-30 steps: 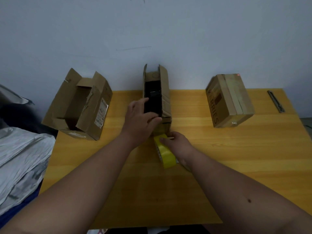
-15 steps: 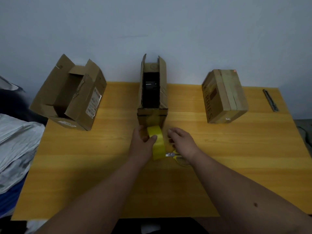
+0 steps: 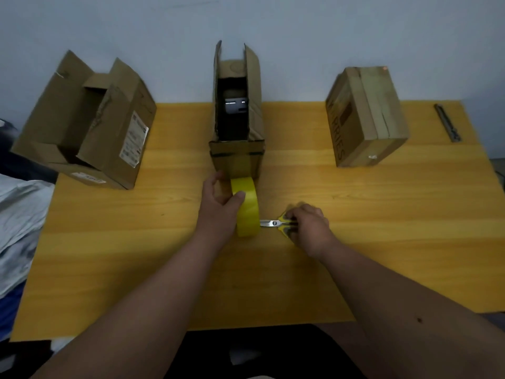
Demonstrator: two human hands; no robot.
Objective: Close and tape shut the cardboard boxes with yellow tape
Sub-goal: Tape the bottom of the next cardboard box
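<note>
Yellow-handled scissors (image 3: 276, 223) are lying on the wooden table (image 3: 410, 214), the right hand (image 3: 308, 225) curling around their handles. Just left, the left hand (image 3: 218, 206) is gripping the upright yellow tape roll (image 3: 247, 212) before the open middle box (image 3: 237, 110). Farther back are sitting an open left box (image 3: 87, 124) and a closed right box (image 3: 366, 116).

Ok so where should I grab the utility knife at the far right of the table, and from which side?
Take the utility knife across its long sides at the middle, coming from above. It lies flat on the table, long and thin, with bare table all round it.
</note>
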